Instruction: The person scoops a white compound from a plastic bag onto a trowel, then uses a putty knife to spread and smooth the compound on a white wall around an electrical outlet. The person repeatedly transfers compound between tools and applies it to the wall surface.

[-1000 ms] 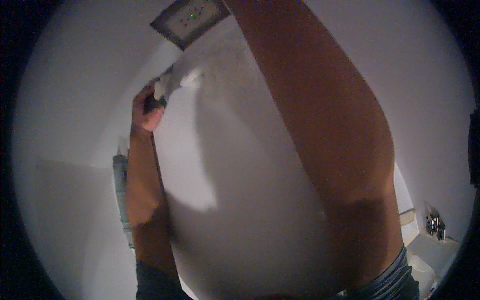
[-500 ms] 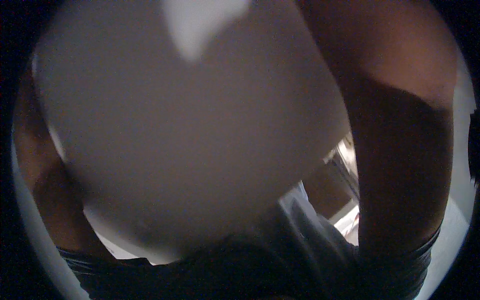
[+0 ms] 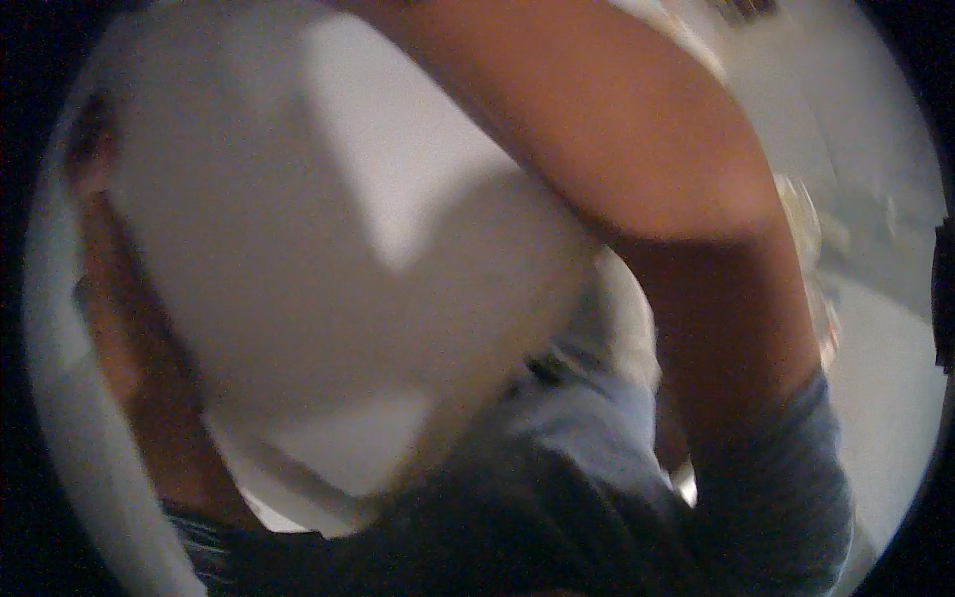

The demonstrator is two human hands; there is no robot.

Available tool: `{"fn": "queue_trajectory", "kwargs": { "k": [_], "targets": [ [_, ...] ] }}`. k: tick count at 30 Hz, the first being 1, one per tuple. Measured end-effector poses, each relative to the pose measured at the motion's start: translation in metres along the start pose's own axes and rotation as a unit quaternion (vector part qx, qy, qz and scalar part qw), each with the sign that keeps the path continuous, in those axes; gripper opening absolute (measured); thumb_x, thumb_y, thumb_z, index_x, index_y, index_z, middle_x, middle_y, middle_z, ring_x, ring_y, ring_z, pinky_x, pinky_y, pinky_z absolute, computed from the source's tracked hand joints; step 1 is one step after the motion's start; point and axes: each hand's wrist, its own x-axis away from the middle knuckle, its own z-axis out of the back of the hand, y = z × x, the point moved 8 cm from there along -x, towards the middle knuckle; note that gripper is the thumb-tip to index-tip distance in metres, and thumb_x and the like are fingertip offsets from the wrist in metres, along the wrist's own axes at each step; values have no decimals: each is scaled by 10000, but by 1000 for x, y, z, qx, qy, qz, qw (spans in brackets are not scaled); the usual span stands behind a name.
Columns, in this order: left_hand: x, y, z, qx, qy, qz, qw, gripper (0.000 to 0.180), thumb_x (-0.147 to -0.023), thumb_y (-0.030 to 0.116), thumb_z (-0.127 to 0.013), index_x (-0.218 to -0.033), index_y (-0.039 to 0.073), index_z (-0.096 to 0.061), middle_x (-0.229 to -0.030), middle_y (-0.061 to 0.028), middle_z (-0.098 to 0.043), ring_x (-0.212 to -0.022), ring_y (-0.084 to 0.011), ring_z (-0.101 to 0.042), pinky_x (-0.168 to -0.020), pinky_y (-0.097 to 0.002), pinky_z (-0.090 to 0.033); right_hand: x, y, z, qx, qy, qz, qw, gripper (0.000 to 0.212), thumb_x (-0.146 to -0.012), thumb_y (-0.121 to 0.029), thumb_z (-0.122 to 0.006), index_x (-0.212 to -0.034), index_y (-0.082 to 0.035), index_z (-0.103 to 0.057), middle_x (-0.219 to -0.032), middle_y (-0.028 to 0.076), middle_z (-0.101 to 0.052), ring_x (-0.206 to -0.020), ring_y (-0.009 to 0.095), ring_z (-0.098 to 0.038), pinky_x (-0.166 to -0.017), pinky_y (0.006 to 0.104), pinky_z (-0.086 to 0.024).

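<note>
A large, smooth, pale grey-white object (image 3: pixel 288 269) fills most of the head view, very close and blurred; its kind cannot be made out. A bright patch lies across its upper middle, and its lower right edge looks yellowish. At its far left edge is my left hand (image 3: pixel 95 149), dark and smeared, touching or right beside that edge; its fingers do not show clearly. My right forearm (image 3: pixel 607 129) reaches up and leftward over the object's upper right side. The right hand lies beyond the top of the picture.
My dark grey shirt (image 3: pixel 557 497) is close below the object. On the right, a pale floor or wall surface (image 3: pixel 885 348) shows past my arm, with blurred light-coloured things (image 3: pixel 801 219) beside the elbow.
My right arm has swung up and leftward across the object, and its hand is out of the picture. The left hand has come into sight at the left edge. More light falls on the object.
</note>
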Motion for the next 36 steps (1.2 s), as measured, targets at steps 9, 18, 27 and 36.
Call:
{"fn": "queue_trajectory", "kwargs": {
  "k": [9, 18, 27, 36],
  "targets": [
    [-23, 62, -56, -101, 114, -129, 980, 314, -1041, 86, -513, -1309, -72, -555, -1178, -189, -649, -973, -254, -634, -828, -278, -585, -64, 6, -63, -18, -3, -41, 999, 333, -975, 18, -555, -1308, 16, -533, -1199, 147, -638, -1103, 214, -616, -1045, 338, -468],
    [56, -99, -192, -42, 141, -53, 988, 197, -988, 140, -622, -1100, -14, -668, -1012, -130, -720, -763, -191, -692, -586, -256, -595, 18, -128, 4, 176, -187, 115, 960, 363, -1017, -9, -533, -1372, 54, -574, -1263, 262, -654, -1176, 366, -644, -1037, 397, -501],
    [58, -132, -202, -98, 163, -146, 971, 162, -981, 119, -625, -1068, -4, -685, -980, -100, -714, -813, -186, -691, -657, -268, -606, 49, -87, -13, 154, -302, 188, 922, 404, -1016, -50, -526, -1410, 21, -576, -1257, 243, -654, -1129, 370, -658, -1013, 445, -515],
    [63, -103, -173, -301, 129, -243, 913, 248, -1016, 92, -550, -1202, -44, -642, -1001, -135, -689, -905, -195, -683, -716, -253, -622, 50, -82, -42, 229, -369, 244, 867, 538, -916, -22, -634, -1440, -131, -588, -1309, 205, -621, -1181, 373, -629, -1016, 453, -536]
  ]
}}
